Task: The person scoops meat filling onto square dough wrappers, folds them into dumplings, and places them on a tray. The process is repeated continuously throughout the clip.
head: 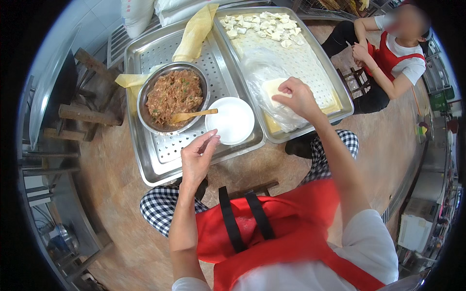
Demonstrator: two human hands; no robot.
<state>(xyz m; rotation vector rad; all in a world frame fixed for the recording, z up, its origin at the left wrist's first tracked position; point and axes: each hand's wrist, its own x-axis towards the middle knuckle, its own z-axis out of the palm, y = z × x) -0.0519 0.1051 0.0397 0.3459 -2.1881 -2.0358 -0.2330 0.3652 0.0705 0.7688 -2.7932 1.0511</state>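
Note:
My left hand [198,156] is at the near left rim of a white bowl [236,123], its thumb and fingertips close together. I see nothing between them, though the tips partly hide each other. Left of the bowl stands a steel basin [141,111] of minced meat filling [174,94] with green flecks. A wooden spatula [193,115] rests in the filling, its handle reaching over the bowl. Over a stack of pale dough wrappers [271,87] hovers my right hand [296,96], thumb and forefinger apart. The wrappers lie in a clear plastic bag [264,69]; whether the fingertips touch them is unclear.
Two steel trays stand side by side: a perforated one [171,152] and a cloth-lined one [320,80] with several folded dumplings [262,25]. A yellow cloth [196,32] drapes the first. Another person [393,58] sits at right, hands together. Wooden stools [91,114] stand left.

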